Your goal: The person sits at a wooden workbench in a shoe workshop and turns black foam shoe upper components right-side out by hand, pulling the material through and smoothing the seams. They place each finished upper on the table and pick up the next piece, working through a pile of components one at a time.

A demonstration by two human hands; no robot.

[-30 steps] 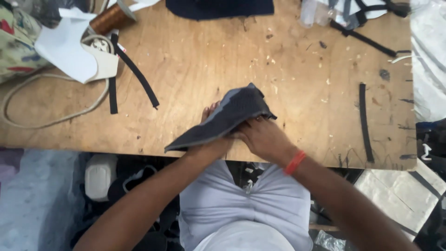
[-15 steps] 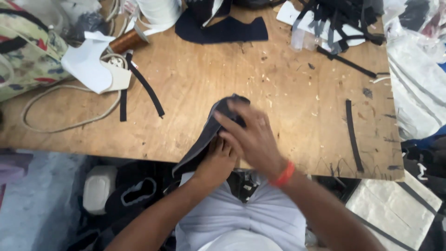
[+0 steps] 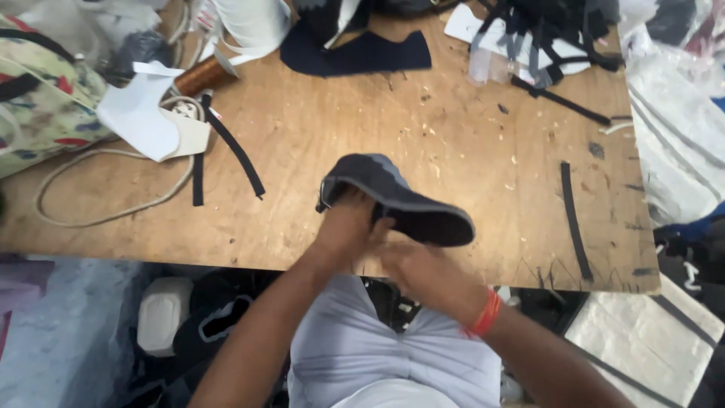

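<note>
Head view: we're gripping the dark grey fabric shoe upper [image 3: 396, 200] with left hand [image 3: 349, 227] and right hand [image 3: 423, 268] (edge unfinished, seemingly mid-work).

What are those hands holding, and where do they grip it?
A dark shoe upper. The left hand grips its near end, at the opening, fingers seemingly tucked inside. The right hand supports it from beneath, under its middle.

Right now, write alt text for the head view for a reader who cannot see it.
Two bare hands, the left hand and the right hand, hold a dark shoe upper over the near edge of a wooden table. Black strips, a pale cord, white cut pieces and a dark fabric piece lie scattered on it.
</note>
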